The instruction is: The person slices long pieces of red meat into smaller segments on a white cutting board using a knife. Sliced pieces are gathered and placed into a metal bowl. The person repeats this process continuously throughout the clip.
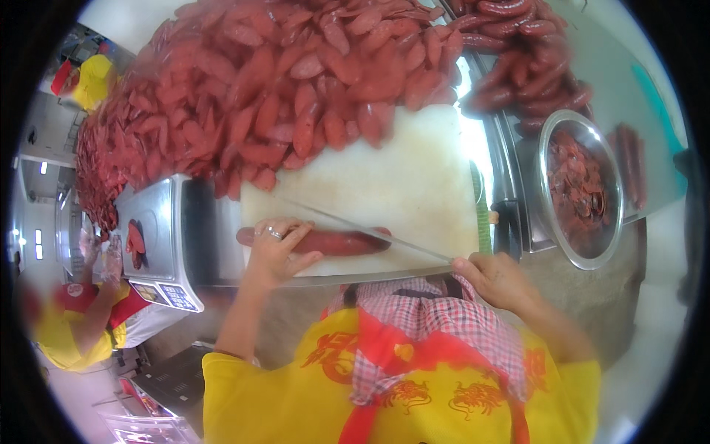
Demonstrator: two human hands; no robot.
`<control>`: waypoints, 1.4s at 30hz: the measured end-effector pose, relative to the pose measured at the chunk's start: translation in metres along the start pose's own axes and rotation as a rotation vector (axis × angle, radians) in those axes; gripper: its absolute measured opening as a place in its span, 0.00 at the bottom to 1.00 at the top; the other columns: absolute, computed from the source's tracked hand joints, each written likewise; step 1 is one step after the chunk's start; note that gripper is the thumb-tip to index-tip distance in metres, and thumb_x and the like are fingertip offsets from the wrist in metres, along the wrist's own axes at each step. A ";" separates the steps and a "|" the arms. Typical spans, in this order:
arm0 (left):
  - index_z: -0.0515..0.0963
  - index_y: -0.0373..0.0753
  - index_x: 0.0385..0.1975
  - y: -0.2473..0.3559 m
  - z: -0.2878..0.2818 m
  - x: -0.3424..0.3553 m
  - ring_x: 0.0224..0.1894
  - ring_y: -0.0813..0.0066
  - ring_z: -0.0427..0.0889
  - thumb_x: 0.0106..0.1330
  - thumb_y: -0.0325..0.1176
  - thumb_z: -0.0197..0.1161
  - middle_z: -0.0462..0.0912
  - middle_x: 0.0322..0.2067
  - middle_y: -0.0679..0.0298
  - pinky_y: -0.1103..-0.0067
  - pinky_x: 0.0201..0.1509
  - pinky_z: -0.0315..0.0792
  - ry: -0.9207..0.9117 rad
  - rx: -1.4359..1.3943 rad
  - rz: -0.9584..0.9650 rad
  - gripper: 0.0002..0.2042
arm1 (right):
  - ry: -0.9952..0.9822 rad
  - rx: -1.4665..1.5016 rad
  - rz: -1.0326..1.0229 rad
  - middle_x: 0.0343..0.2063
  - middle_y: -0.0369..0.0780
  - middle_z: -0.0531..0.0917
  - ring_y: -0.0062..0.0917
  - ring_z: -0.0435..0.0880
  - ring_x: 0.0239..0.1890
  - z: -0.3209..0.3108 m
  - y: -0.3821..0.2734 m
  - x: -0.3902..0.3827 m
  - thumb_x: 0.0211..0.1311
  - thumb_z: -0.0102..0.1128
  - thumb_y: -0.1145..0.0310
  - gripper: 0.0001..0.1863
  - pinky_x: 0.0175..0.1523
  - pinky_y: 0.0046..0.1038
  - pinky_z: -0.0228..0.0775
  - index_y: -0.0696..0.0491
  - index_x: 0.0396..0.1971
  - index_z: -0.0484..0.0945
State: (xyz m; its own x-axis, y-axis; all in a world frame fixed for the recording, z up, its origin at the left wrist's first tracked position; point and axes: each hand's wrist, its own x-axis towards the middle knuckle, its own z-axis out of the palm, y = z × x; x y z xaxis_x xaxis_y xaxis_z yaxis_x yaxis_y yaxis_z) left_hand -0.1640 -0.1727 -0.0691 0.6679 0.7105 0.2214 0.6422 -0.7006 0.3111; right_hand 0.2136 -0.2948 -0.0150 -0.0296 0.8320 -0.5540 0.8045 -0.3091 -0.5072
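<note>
My left hand (278, 250) grips a long dark-red sausage (340, 243) lying crosswise on a white cutting board (399, 170), near its front edge; a silver ring shows on one finger. My right hand (489, 278) is closed on the handle of a long thin knife (414, 246), whose blade reaches leftward over the sausage. A big heap of red sausage slices (310, 66) covers the back of the board and spreads left.
A steel scale (151, 222) with a few pieces stands left. Whole sausages (518, 66) lie back right, above a steel bowl of scraps (580, 185). Co-workers in yellow tops (74, 340) are at the left.
</note>
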 end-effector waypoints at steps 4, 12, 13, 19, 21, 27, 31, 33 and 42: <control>0.79 0.45 0.42 0.037 0.037 0.002 0.46 0.64 0.74 0.49 0.32 0.70 0.77 0.41 0.65 0.68 0.51 0.61 0.294 -0.074 0.030 0.17 | 0.052 -0.138 0.002 0.18 0.52 0.80 0.49 0.82 0.27 -0.003 -0.003 -0.001 0.67 0.42 0.37 0.35 0.36 0.44 0.73 0.58 0.28 0.82; 0.79 0.50 0.32 0.061 0.069 0.015 0.42 0.70 0.72 0.44 0.34 0.74 0.76 0.38 0.73 0.71 0.48 0.60 0.473 -0.044 0.110 0.14 | -0.102 -0.284 0.136 0.18 0.51 0.80 0.48 0.82 0.25 -0.060 0.003 -0.055 0.68 0.40 0.38 0.35 0.35 0.45 0.72 0.58 0.27 0.82; 0.79 0.49 0.32 0.061 0.069 0.016 0.42 0.70 0.72 0.44 0.34 0.74 0.76 0.38 0.72 0.71 0.48 0.60 0.487 -0.038 0.117 0.14 | -0.099 -0.290 0.116 0.19 0.51 0.80 0.48 0.82 0.25 -0.063 0.002 -0.056 0.68 0.39 0.38 0.36 0.35 0.45 0.72 0.58 0.27 0.82; 0.77 0.48 0.30 0.063 0.071 0.024 0.39 0.69 0.72 0.44 0.34 0.74 0.75 0.33 0.71 0.70 0.47 0.61 0.493 -0.071 0.015 0.14 | -0.112 -0.243 -0.010 0.21 0.53 0.81 0.49 0.82 0.26 -0.009 -0.030 0.032 0.69 0.35 0.38 0.39 0.38 0.45 0.74 0.60 0.25 0.81; 0.77 0.48 0.31 0.062 0.071 0.025 0.40 0.69 0.72 0.44 0.34 0.74 0.75 0.34 0.70 0.70 0.47 0.62 0.490 -0.062 0.043 0.15 | -0.063 -0.201 -0.221 0.19 0.54 0.80 0.49 0.82 0.27 0.016 -0.048 0.074 0.68 0.35 0.37 0.40 0.39 0.44 0.74 0.62 0.23 0.80; 0.77 0.47 0.33 0.056 0.072 0.020 0.40 0.67 0.73 0.42 0.34 0.75 0.74 0.37 0.68 0.69 0.45 0.63 0.498 -0.097 0.063 0.17 | -0.087 -0.131 -0.163 0.18 0.53 0.79 0.51 0.81 0.27 0.007 -0.044 0.063 0.69 0.37 0.39 0.37 0.37 0.42 0.74 0.61 0.26 0.80; 0.78 0.46 0.34 0.053 0.073 0.018 0.40 0.67 0.73 0.41 0.32 0.76 0.74 0.38 0.67 0.69 0.46 0.63 0.491 -0.035 0.064 0.18 | -0.089 -0.132 0.018 0.17 0.53 0.79 0.50 0.81 0.25 -0.028 -0.014 -0.031 0.69 0.41 0.41 0.35 0.33 0.45 0.72 0.60 0.26 0.80; 0.78 0.46 0.34 0.053 0.072 0.018 0.40 0.66 0.73 0.40 0.32 0.76 0.75 0.38 0.67 0.69 0.47 0.64 0.485 -0.065 0.074 0.18 | -0.117 -0.151 0.161 0.17 0.53 0.79 0.51 0.80 0.24 -0.037 -0.007 -0.065 0.69 0.42 0.41 0.34 0.32 0.46 0.72 0.60 0.26 0.80; 0.78 0.45 0.32 0.058 0.067 0.024 0.40 0.64 0.73 0.40 0.31 0.77 0.75 0.35 0.66 0.70 0.45 0.65 0.478 -0.114 0.067 0.17 | -0.013 -0.138 -0.115 0.19 0.55 0.80 0.52 0.81 0.28 0.035 -0.064 0.065 0.68 0.38 0.38 0.40 0.36 0.45 0.74 0.62 0.19 0.80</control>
State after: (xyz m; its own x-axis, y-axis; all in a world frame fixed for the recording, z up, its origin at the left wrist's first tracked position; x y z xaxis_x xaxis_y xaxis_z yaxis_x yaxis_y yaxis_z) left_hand -0.0855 -0.2003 -0.1075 0.4421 0.6332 0.6353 0.5406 -0.7533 0.3746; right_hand 0.1400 -0.2372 -0.0414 -0.1328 0.8520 -0.5064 0.8693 -0.1453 -0.4724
